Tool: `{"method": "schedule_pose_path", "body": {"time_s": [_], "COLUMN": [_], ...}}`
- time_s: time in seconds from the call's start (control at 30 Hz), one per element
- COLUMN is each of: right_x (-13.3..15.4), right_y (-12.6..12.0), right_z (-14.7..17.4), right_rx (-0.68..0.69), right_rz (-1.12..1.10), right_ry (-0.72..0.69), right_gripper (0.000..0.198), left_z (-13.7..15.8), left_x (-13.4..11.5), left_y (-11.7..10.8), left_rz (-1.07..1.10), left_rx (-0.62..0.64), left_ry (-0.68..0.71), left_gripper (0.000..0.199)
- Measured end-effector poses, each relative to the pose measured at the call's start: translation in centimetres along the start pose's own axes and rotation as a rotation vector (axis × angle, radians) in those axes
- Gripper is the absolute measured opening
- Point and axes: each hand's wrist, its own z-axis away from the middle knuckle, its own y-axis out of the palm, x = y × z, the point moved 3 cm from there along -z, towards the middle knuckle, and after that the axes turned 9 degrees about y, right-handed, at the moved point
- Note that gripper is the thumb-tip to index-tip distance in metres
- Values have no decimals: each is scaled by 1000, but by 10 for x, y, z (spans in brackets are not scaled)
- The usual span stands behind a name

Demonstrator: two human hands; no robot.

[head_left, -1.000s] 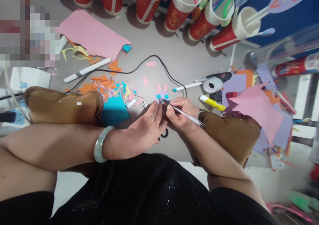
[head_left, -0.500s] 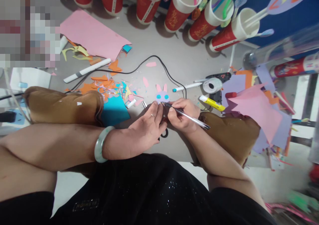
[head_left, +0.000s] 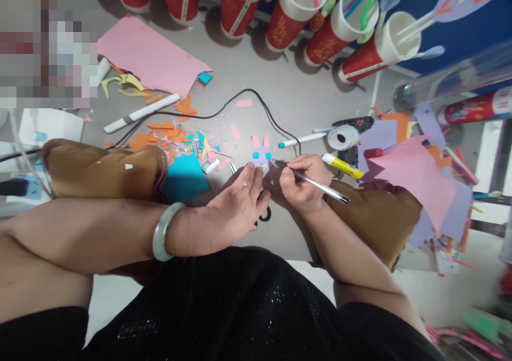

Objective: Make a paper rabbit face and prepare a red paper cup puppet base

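On the grey table lies a small lilac paper bunny face point(head_left: 262, 152) with pink ears and blue round eyes. The fingertips of my left hand point(head_left: 240, 203) press its lower edge, fingers stretched out flat. My right hand point(head_left: 306, 182) grips a clear pen with a black cap end point(head_left: 326, 189). The pen's tip is beside the bunny's right-hand eye; whether it touches the paper I cannot tell. Below my left fingers shows the black handle loop of scissors point(head_left: 264, 213), whose silver tips poke out beyond the hand.
Red paper cups point(head_left: 286, 22) holding straws and paper figures line the back. Paper scraps point(head_left: 172, 137) and a blue sheet point(head_left: 186, 177) lie left. A black cable point(head_left: 248, 90) crosses the table. Right are a tape roll point(head_left: 343, 137), a yellow glue tube point(head_left: 343, 166) and coloured sheets point(head_left: 420, 185).
My right hand has moved to the right with the pen, its tip going from the face's lower middle to near the right-hand eye. My left hand stays nearly still on the paper.
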Motion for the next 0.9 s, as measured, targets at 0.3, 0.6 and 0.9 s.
{"method": "schedule_pose_path", "body": {"time_s": [0.3,0.6,0.9], "right_x": [-2,-2,-2], "right_y": [2,3,5], "right_z": [2,1,2], "right_rx": [3,-7,-26], "right_rz": [-23,-27,-72], "right_ry": [36,25,20], "right_gripper": [9,8,10], "left_z": [1,0,-2], "left_x": [0,0,2], "left_y": [2,-2,-4], "left_rz": [-10,5,60], "left_rx": [-3,-14,36], "left_ry": [-1,-5,2], "left_gripper": [89,89,86]}}
